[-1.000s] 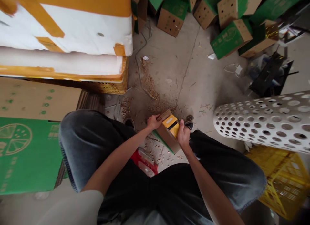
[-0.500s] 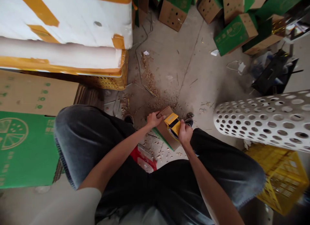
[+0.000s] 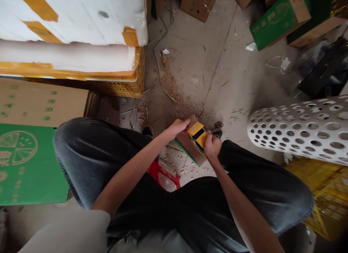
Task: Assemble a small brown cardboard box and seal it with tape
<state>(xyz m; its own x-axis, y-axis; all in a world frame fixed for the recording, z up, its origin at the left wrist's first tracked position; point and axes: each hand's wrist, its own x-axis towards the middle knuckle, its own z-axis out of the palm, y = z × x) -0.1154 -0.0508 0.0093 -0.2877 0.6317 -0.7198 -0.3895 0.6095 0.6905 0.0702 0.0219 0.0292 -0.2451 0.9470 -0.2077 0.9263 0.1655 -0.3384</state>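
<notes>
A small cardboard box (image 3: 187, 145), brown on top with a green side edge, is on the floor between my feet. My right hand (image 3: 212, 146) grips a yellow tape dispenser (image 3: 200, 136) with a black band, slanted over the box's top. A pale rounded part shows along the dispenser's lower edge. At the box's far end, my left hand (image 3: 178, 128) has its fingers drawn together close to the dispenser's front. What those fingertips hold, if anything, is too small to make out.
White foam boxes (image 3: 81, 20) on an orange crate (image 3: 122, 88) and a green-brown carton (image 3: 29, 162) stand left. A perforated white cylinder (image 3: 299, 129) and yellow crate (image 3: 323, 195) are right. Several cartons (image 3: 281, 19) lie beyond. Red plastic (image 3: 165, 175) is below me.
My left hand has lifted from flat on the box's top to a pinch near the dispenser's front. The dispenser stays over the box in my right hand. The whole view has shifted slightly.
</notes>
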